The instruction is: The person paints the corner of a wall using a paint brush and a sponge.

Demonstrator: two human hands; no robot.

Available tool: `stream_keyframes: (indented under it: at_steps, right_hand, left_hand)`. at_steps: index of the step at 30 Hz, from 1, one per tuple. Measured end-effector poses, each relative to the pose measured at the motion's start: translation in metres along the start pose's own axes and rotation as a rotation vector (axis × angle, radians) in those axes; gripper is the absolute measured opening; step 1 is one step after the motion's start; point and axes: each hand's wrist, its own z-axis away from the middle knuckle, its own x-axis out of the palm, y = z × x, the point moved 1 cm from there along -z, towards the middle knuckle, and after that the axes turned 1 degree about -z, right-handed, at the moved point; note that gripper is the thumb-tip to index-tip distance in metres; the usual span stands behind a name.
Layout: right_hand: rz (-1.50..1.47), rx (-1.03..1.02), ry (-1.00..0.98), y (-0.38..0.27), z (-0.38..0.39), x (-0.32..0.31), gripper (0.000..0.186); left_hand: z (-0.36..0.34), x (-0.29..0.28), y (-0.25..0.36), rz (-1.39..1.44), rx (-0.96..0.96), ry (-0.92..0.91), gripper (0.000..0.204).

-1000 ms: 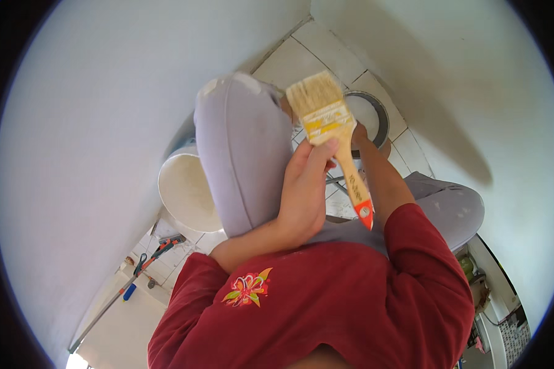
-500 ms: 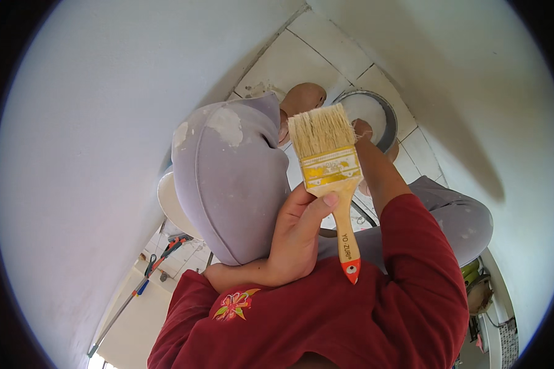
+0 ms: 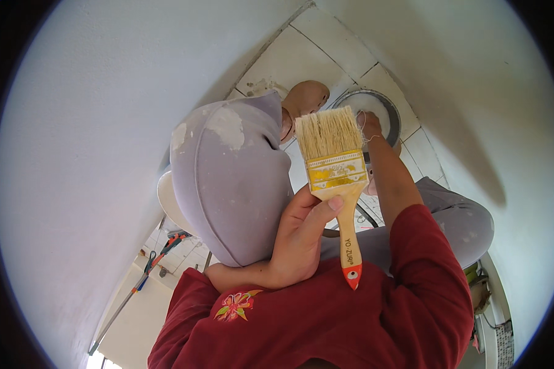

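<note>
My left hand [image 3: 301, 237] is closed round the wooden handle of a wide flat paintbrush [image 3: 338, 166], with the thumb lying across it. The pale bristles point up and away from me, and the red handle tip hangs toward my shirt. Beyond the brush, my right hand [image 3: 370, 125] reaches down at a grey-rimmed bucket [image 3: 392, 114] with whitish stuff inside. The fingers of that hand are too small and partly hidden to make out. A thin pale strand [image 3: 369, 139] loops beside its wrist.
White walls [image 3: 86, 135] close in on both sides of the tiled floor [image 3: 292, 58]. My knee in paint-spotted grey trousers [image 3: 228, 166] stands at left. Behind it lies a long-handled orange and grey tool [image 3: 129, 298]. Several household things fill a shelf [image 3: 505, 332] at lower right.
My right hand has come out from behind the bristles and now shows over the bucket. The paintbrush in my left hand has shifted slightly right.
</note>
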Motion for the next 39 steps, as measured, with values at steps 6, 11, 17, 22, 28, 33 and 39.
stream_keyframes:
  at_steps: [6,11,17,22,28,33,39]
  right_hand:
    - [0.051,-0.372,-0.326,-0.013,-0.030,0.045,0.032]
    - [-0.167,-0.112,0.242,0.006,0.010,-0.014,0.033]
    - [-0.148,-0.041,0.109,-0.038,0.111,-0.093,0.035]
    - [-0.191,0.018,0.114,-0.034,0.177,-0.132,0.038]
    - [-0.497,0.567,-0.410,-0.065,0.151,-0.205,0.041]
    - [-0.722,-0.153,-0.234,-0.003,0.111,-0.117,0.037]
    - [-0.586,-0.209,-0.141,-0.006,0.069,-0.099,0.035]
  left_hand:
    - [0.004,-0.002,-0.003,0.012,0.010,-0.005,0.026]
    - [0.004,0.001,-0.008,0.010,0.004,-0.107,0.025]
    - [0.002,-0.005,-0.010,0.010,0.061,-0.131,0.022]
    - [-0.005,-0.007,-0.016,-0.035,0.074,-0.223,0.024]
    - [-0.003,-0.009,-0.017,-0.007,0.132,-0.225,0.021]
    - [-0.004,-0.018,-0.022,0.017,0.126,-0.221,0.021]
    - [0.012,-0.013,-0.025,-0.001,0.050,-0.226,0.025]
